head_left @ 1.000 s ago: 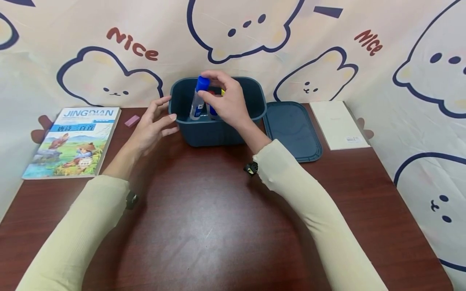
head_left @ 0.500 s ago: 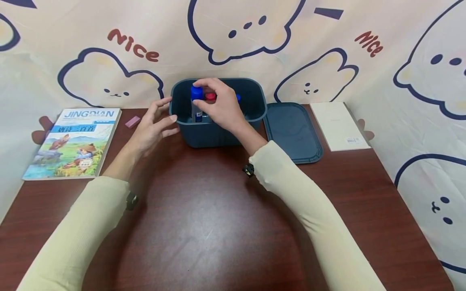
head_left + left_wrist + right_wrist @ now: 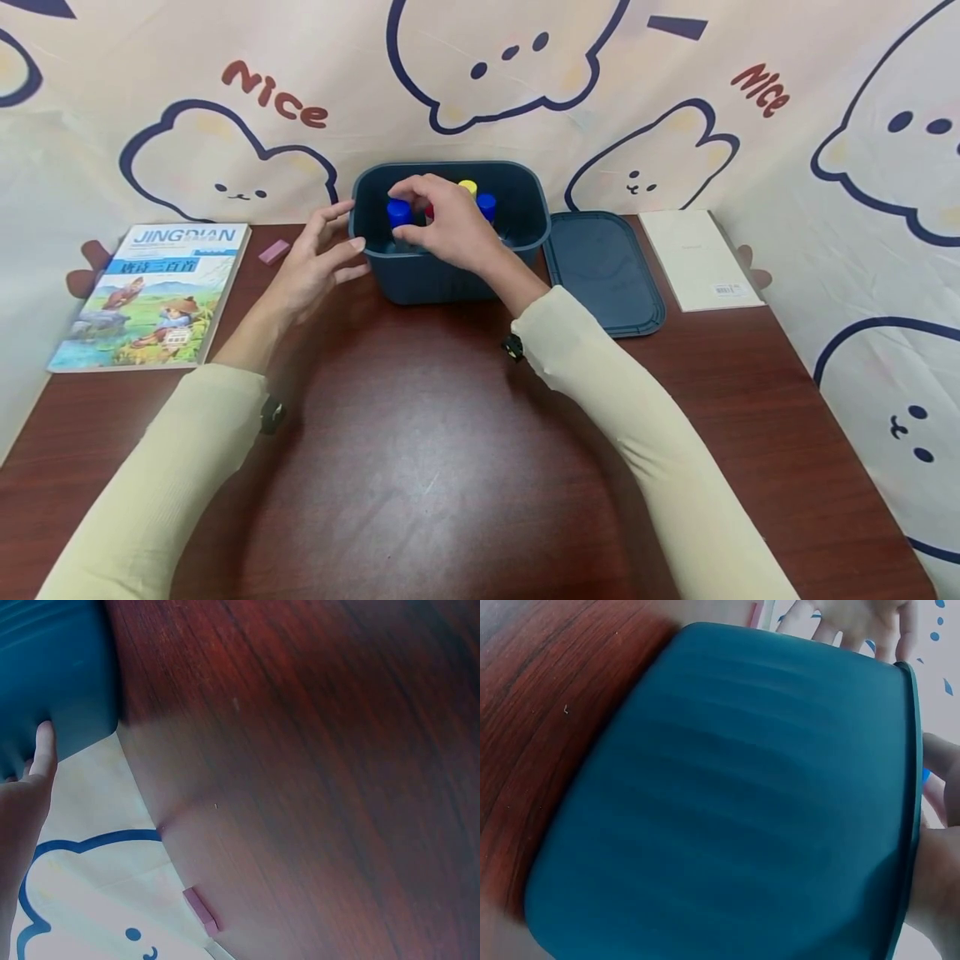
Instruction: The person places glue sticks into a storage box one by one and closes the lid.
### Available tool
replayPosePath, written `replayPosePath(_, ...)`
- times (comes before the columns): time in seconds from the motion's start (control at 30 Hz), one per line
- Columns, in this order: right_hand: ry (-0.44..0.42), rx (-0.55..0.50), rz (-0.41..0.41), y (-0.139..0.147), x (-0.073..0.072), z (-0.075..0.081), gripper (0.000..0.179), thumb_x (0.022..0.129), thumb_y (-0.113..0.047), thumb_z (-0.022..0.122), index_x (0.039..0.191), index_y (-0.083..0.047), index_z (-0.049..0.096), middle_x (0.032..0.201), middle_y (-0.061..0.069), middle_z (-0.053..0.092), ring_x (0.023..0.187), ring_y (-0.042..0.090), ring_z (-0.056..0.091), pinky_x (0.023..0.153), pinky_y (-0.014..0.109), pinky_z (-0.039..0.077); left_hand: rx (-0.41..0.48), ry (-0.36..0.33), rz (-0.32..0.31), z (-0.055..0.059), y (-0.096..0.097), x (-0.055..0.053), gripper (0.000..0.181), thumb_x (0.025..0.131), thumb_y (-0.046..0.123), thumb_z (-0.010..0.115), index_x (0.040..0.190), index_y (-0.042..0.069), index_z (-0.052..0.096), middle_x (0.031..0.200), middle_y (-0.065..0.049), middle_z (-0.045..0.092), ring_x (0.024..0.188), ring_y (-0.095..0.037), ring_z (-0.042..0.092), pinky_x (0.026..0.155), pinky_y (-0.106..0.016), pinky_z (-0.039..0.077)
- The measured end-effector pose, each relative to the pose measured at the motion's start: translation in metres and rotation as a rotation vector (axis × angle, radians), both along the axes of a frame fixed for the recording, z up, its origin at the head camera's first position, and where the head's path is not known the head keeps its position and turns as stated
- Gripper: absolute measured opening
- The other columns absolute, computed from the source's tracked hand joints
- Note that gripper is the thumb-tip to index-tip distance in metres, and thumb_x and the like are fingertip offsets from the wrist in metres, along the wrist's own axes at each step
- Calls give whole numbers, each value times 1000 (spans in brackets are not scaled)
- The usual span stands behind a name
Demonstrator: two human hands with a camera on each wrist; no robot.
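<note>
In the head view a dark teal storage bin (image 3: 442, 279) stands against the back wall. My right hand (image 3: 457, 225) reaches over its front rim and pinches the blue cap of an upright glue stick (image 3: 400, 214) between thumb and fingers, at the bin's left end. The glue stick's lower part is hidden behind the rim. A yellow cap (image 3: 468, 187) and another blue cap (image 3: 487, 205) show inside to the right, and a bit of red is partly covered by the fingers. My left hand (image 3: 311, 262) touches the bin's left side with loosely spread fingers.
The bin's lid (image 3: 603, 271) lies flat to its right, and a cream notebook (image 3: 699, 258) lies beyond. A picture-covered book (image 3: 150, 296) is at the left. Between book and left hand sits a small pink block (image 3: 273, 251). All rest on a brown table (image 3: 420, 450).
My right hand has lowered the glue stick into the bin's left end, and it has gone from tilted to upright. The left hand has stayed in place.
</note>
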State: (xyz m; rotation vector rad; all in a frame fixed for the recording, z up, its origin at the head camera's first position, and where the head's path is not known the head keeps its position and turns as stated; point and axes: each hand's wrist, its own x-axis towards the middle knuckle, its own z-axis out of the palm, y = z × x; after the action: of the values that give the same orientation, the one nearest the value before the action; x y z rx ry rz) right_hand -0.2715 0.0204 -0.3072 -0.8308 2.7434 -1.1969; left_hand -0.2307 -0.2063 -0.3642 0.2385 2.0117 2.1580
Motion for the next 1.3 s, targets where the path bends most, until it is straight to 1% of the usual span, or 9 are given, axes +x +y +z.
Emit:
replayPosePath(0.13, -60, 34, 8, -1, -1, 2, 43, 92, -20, 77, 132, -13, 64, 129, 3, 62, 113, 14, 59, 94, 22, 52, 1, 0, 0, -1, 0, 0, 66, 100, 25, 66, 156, 24, 30, 162, -7, 26, 139, -33, 39, 106, -43, 45)
replayPosePath(0.27, -115, 67, 19, -2, -3, 4, 39, 92, -18, 76, 129, -12, 64, 129, 3, 63, 114, 15, 60, 95, 22, 52, 0, 3, 0, -1, 0, 0, 66, 100, 25, 66, 156, 25, 30, 161, -7, 26, 139, -33, 39, 106, -44, 45)
replayPosePath(0.37, -127, 110, 30, -4, -4, 5, 38, 93, -17, 75, 130, -12, 64, 130, 3, 62, 116, 15, 59, 98, 23, 51, -2, 4, 0, -1, 0, 0, 66, 100, 25, 66, 155, 25, 31, 161, -7, 27, 139, -33, 39, 107, -44, 45)
replayPosePath(0.5, -130, 162, 45, -6, -4, 5, 39, 94, -17, 74, 131, -12, 65, 133, 3, 62, 118, 16, 59, 99, 24, 51, -1, 2, -2, -1, 0, 0, 66, 100, 24, 66, 155, 25, 30, 161, -7, 26, 139, -33, 39, 107, -44, 45)
replayPosePath(0.73, -139, 203, 60, -7, -5, 7, 37, 94, -16, 73, 130, -12, 66, 132, 3, 64, 117, 14, 61, 99, 25, 51, 5, -1, -1, 0, 0, 0, 66, 100, 25, 65, 155, 25, 30, 161, -7, 27, 138, -32, 40, 107, -44, 45)
replayPosePath(0.93, -156, 217, 61, -8, -5, 7, 36, 94, -16, 73, 129, -13, 67, 131, 2, 65, 117, 15, 61, 101, 26, 51, 4, 6, -4, -1, 0, 1, 66, 100, 25, 65, 155, 25, 30, 161, -8, 27, 139, -32, 39, 108, -45, 44)
replayPosePath(1.3, -196, 157, 56, -8, -6, 6, 38, 94, -15, 73, 132, -12, 66, 132, 1, 65, 118, 12, 62, 99, 23, 51, 9, 2, -9, 1, 0, 0, 63, 101, 22, 63, 155, 22, 30, 160, -9, 27, 137, -31, 40, 107, -45, 44)
